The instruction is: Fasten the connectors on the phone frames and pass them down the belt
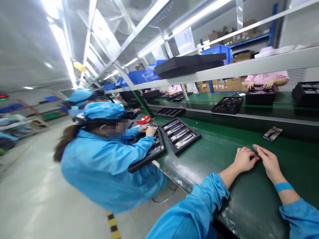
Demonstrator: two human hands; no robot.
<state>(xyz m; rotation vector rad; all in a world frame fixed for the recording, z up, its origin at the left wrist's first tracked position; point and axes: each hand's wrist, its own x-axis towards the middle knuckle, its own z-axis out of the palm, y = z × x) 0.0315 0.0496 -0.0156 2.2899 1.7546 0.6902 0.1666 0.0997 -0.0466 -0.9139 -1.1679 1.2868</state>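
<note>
Over the green tabletop (216, 141), my left hand (245, 160) is closed, its thumb and fingers pressed together beside my right hand. My right hand (270, 164) pinches at the same spot, with a blue band (284, 186) around its wrist. A tiny pale piece (254, 146) shows at the right fingertips, too small to name. Whatever lies between the two hands is mostly hidden by the fingers. Beyond them, a small clear packet with a dark strip (272, 133) lies flat on the table.
To the left, a co-worker in blue (107, 159) reaches over a black tray (147, 156). Another black tray (198, 136) holds several packeted parts. Behind a low dark ledge stand more black trays (228, 105), and a person in pink handles a black box (260, 98). A shelf (249, 64) spans overhead.
</note>
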